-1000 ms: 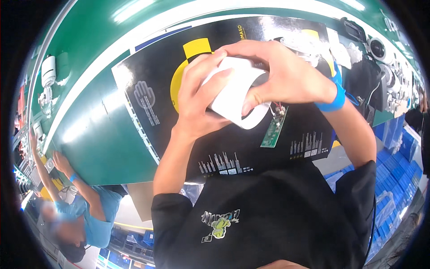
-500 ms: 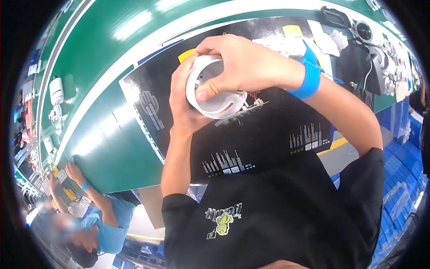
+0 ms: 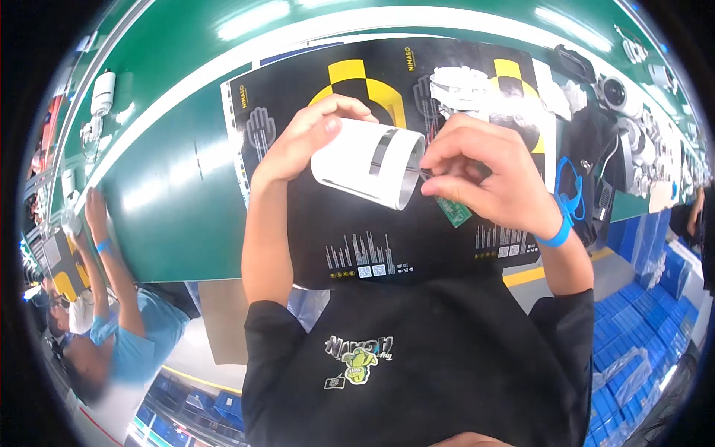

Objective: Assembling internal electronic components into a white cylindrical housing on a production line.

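Observation: over the last second the hold has gone from two-handed to split. Earlier, both hands wrapped the white cylinder (image 3: 361, 160); half a second ago its open end faced up toward the head camera, with the right thumb at the rim. Now the cylinder is tipped over on its side, the open end turned to the person's right, and the right hand (image 3: 488, 167) has come off the wall.

Position: the cylinder is held above the black mat (image 3: 439, 249), in front of the chest. A dark slot (image 3: 383, 153) in its wall shows near the open end.

Left hand (image 3: 307, 141): curled around the closed-off end, thumb on the upper wall; it alone appears to bear the cylinder.

Right hand: thumb and forefinger drawn close together just beside the open rim. Thin wires (image 3: 424, 174) seem to show at the fingertips; whether they are pinched cannot be told.

Circuit board (image 3: 455, 213): green, below the right hand, partly hidden by it. In the previous view it showed nearly edge-on under the cylinder; now more of its green face is visible.

Judgement: the turn leaves the opening accessible to the right fingers, while the left hand steadies the cylinder.
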A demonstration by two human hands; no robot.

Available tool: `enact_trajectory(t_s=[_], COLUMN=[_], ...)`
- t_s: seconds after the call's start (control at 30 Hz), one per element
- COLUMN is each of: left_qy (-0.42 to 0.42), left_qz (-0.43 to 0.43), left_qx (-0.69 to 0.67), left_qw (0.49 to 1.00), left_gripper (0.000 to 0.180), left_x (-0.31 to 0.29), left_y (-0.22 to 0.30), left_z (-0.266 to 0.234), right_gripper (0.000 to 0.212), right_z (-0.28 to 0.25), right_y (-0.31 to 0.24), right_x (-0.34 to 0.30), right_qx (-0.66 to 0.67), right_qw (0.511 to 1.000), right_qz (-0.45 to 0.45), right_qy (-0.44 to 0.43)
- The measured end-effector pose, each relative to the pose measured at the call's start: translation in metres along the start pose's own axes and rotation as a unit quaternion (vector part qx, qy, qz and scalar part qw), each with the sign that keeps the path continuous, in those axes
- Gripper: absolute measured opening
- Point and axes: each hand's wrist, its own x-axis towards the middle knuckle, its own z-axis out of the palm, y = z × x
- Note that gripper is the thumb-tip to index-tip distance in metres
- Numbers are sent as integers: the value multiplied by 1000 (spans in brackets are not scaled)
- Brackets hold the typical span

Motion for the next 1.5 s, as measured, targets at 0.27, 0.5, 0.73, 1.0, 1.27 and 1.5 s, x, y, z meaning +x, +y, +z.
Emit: enact_trajectory(t_s=[0.27, 0.5, 0.73, 1.0, 1.27, 1.5], left_qy=[28, -63, -63, 47, 49, 28], left_qz=[-114, -26, -73, -110, -90, -10], left_qx=[-190, -148, -143, -163, -138, -91], left_qw=[975, 987, 985, 979, 985, 995], left_gripper=[74, 88, 83, 82, 91, 88], left_x=[-17, -15, -17, -22, -17, -13], left_y=[1, -9, -7, -5, -7, -8], left_z=[-17, -23, -17, -18, -14, -7], right_gripper=[54, 26, 21, 8, 15, 10], right_z=[-14, -5, 44, 109, 102, 94], right_y=[12, 5, -9, -21, -25, -24], right_x=[-34, -29, -29, -20, -13, -19], right_qx=[-28, -56, 421, 506, 543, 461], right_qw=[999, 997, 854, 775, 737, 797], right_qz=[-26, -43, 127, 31, 40, 47], right_qy=[-33, 42, 278, 377, 402, 387])
